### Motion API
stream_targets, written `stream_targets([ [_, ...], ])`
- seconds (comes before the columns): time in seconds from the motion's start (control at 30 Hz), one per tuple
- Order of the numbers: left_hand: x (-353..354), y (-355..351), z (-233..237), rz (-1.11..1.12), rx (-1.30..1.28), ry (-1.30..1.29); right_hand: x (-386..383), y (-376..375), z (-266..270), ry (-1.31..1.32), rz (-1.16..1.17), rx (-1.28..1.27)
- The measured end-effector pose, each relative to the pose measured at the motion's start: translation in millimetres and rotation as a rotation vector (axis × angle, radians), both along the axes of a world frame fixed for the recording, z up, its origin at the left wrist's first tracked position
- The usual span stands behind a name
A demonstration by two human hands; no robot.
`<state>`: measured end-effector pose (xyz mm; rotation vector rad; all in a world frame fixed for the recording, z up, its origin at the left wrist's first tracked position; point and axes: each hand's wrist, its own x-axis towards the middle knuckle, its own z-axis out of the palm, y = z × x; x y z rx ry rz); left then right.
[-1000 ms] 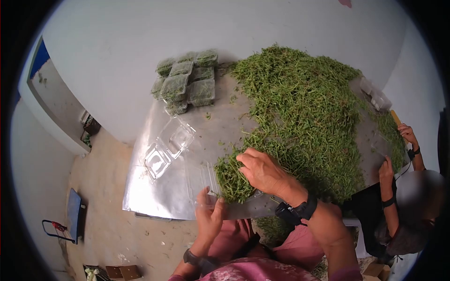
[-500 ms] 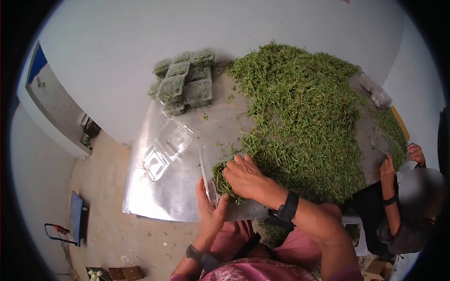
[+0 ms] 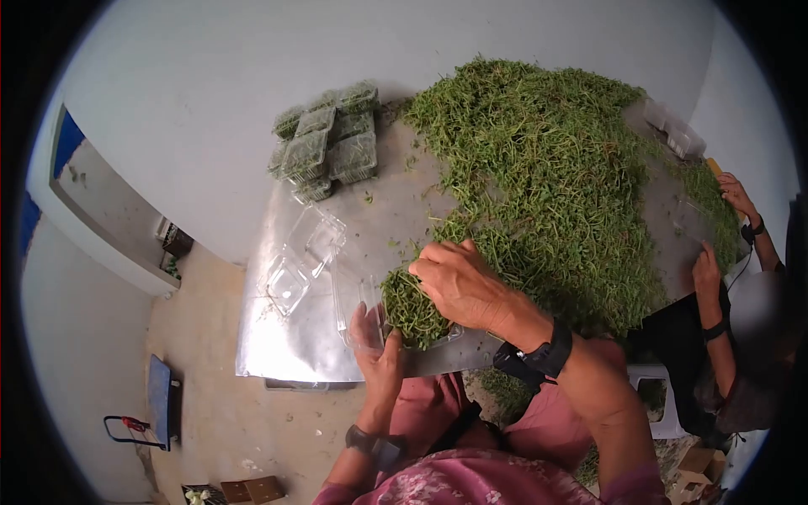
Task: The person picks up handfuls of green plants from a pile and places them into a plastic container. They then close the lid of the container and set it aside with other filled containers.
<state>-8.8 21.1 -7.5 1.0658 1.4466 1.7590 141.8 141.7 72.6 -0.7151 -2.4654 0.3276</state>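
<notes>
My left hand (image 3: 377, 347) holds a clear plastic clamshell box (image 3: 360, 305) at the near edge of the steel table (image 3: 278, 345), its lid open to the left. My right hand (image 3: 461, 286) presses a clump of green sprigs (image 3: 411, 310) down into the box. Behind it a large heap of the same greens (image 3: 547, 177) covers the right half of the table. An empty open clamshell (image 3: 301, 257) lies left of my hands. Several filled, closed boxes (image 3: 330, 143) are stacked at the far left corner.
Another person sits at the right edge, hands (image 3: 707, 271) on the greens by the table. More clear boxes (image 3: 673, 130) lie at the far right. A white wall runs behind the table. A blue hand cart (image 3: 158, 400) and a cardboard box (image 3: 251, 488) stand on the floor at left.
My right hand has swept a clump of greens from the heap into the clamshell. My left hand tilted the box up on edge, then laid it back with the lid open.
</notes>
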Motion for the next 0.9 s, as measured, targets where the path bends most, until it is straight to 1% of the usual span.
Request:
stream_targets([
  [0.07, 1, 1, 0, 0.017, -0.003, -0.001, -2, -4, -2, 0.057, 0.059, 0.047],
  [0.17, 4, 1, 5, 0.03, -0.021, 0.006, -10, -21, 0, -0.018, 0.172, 0.052],
  [0.27, 5, 1, 3, 0.022, 0.018, -0.057, -18, -28, -19, -0.043, 0.217, 0.071],
  [0.37, 3, 2, -2, 0.018, 0.044, -0.038, -22, -29, -25, -0.117, 0.201, 0.075],
  [0.47, 6, 1, 4, 0.005, 0.015, -0.118, -24, -30, -26, -0.134, 0.196, 0.019],
  [0.57, 5, 0, 4, 0.024, 0.019, -0.13, -28, -31, -26, -0.201, 0.184, 0.033],
  [0.63, 1, -3, 8, 0.008, -0.041, -0.057, -34, -29, -26, -0.212, 0.195, 0.016],
  [0.67, -1, -3, 10, -0.001, -0.069, -0.013, -37, -26, -28, -0.211, 0.198, 0.01],
  [0.7, -2, -4, 7, -0.012, -0.038, -0.023, -35, -24, -30, -0.155, 0.207, -0.004],
  [0.8, -2, -2, 4, -0.017, -0.057, -0.054, -30, -22, -34, -0.098, 0.222, -0.041],
  [0.83, -1, 0, 0, 0.025, -0.011, 0.015, -30, -23, -34, -0.098, 0.228, -0.034],
  [0.9, 6, 0, 4, 0.032, -0.016, -0.031, -27, -23, -31, -0.104, 0.242, -0.02],
])
